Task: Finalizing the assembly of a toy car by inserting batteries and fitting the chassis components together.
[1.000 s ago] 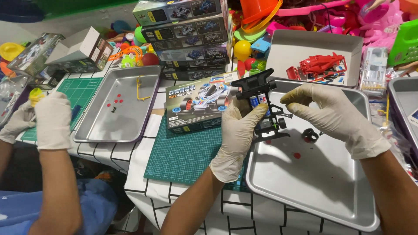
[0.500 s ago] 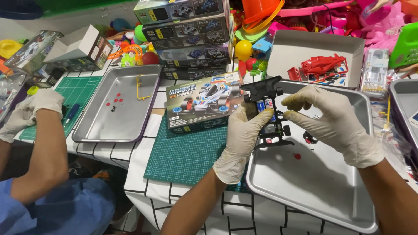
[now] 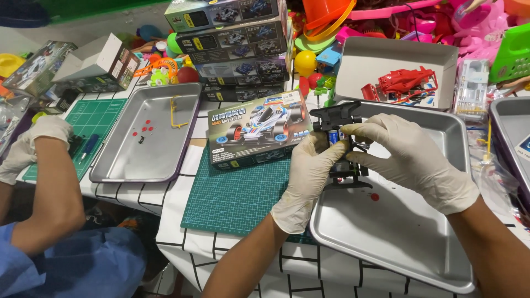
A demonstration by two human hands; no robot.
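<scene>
A black toy car chassis [image 3: 341, 118] is held upright over a metal tray [image 3: 386, 243]. My left hand [image 3: 309, 176], in a white glove, grips its left side. My right hand [image 3: 408, 157], also gloved, pinches the chassis from the right, fingertips on its middle near a blue part. A small red piece [image 3: 375, 197] lies on the tray under the hands. A green cutting mat [image 3: 237, 193] sits left of the tray, with a model car box [image 3: 259, 129] at its far edge.
Another person at the left, with gloved hands [image 3: 38, 138], works over a second cutting mat [image 3: 91, 124]. A second metal tray [image 3: 149, 138] holds small red bits and a yellow part. Stacked kit boxes [image 3: 237, 38], a white box lid with a red part frame [image 3: 406, 83] and colourful toys fill the back.
My hands have drawn closer together on the chassis, the right fingers now closing over its middle. The other person's hands have dropped lower at the left.
</scene>
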